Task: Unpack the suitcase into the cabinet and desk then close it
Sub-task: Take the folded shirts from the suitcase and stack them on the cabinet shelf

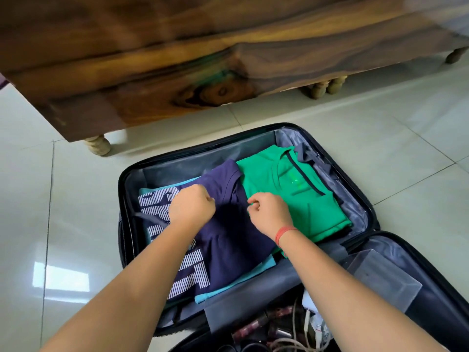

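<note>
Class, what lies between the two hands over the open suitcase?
Only a stretch of the navy shirt separates the left hand from the right hand, seen in the head view.

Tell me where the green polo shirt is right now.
In the head view, the green polo shirt lies folded at the right of the suitcase half holding clothes, beside the navy shirt and just past the right hand.

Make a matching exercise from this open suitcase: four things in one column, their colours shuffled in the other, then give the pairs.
Things:
1. rightmost shirt
2. middle shirt
3. wrist thread
4. plastic box

Colours:
A. red
B. see-through
C. green
D. navy

Pairs: 1-C, 2-D, 3-A, 4-B
</note>
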